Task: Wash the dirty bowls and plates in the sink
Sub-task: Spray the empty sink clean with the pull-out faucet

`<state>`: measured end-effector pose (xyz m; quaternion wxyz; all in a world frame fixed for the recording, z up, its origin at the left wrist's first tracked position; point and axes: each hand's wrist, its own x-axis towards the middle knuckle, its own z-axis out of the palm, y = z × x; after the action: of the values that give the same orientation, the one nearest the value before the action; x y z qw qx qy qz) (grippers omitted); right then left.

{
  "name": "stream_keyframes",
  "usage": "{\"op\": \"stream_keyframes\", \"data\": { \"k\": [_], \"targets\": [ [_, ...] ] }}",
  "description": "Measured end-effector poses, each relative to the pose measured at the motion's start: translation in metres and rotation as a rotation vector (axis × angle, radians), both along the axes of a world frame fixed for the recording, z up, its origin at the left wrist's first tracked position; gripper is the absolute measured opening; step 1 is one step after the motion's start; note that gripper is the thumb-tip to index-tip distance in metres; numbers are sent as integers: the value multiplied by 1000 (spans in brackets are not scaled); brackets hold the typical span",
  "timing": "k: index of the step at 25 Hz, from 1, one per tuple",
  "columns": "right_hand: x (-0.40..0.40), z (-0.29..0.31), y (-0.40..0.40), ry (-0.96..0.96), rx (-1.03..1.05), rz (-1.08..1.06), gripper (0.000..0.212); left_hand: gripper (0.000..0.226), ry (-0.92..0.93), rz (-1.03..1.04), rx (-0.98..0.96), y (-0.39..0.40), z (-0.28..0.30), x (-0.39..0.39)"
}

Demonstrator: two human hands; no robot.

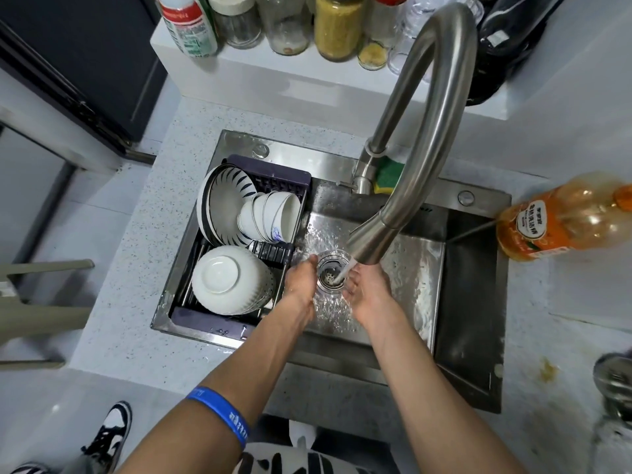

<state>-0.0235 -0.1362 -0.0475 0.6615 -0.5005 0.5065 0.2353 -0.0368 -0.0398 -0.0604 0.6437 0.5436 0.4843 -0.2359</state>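
Speckled countertop (pixel 136 268), steel sink (pixel 472 302), faucet (pixel 427 131)

Head cam, one view only, is looking steeply down from above the sink (pixel 472 302), facing fwd toward the faucet (pixel 427 107) and back shelf (pixel 273 66), sitting close.

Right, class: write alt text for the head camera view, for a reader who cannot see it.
A person rinses both open hands, left hand and right hand, under a running faucet over the sink drain. Washed bowls fill a drying rack at left.
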Motion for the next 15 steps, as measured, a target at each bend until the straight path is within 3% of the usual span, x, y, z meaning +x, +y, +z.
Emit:
{"op": "stream_keyframes", "data": {
  "k": [4, 7, 13, 15],
  "targets": [
    [7, -1, 8, 26, 28, 39, 12, 46, 35, 28, 2, 9, -5, -14],
    [11, -4, 8, -11, 11, 62, 25, 28, -48, 19, -46, 14, -1, -9],
    [1, 1, 0, -181, 23, 70, 14, 37, -290, -385, -22, -4, 27, 8],
    [2, 9, 4, -179, 166, 56, 20, 44, -286, -352, -94, -1, 27, 4]
  ]
}}
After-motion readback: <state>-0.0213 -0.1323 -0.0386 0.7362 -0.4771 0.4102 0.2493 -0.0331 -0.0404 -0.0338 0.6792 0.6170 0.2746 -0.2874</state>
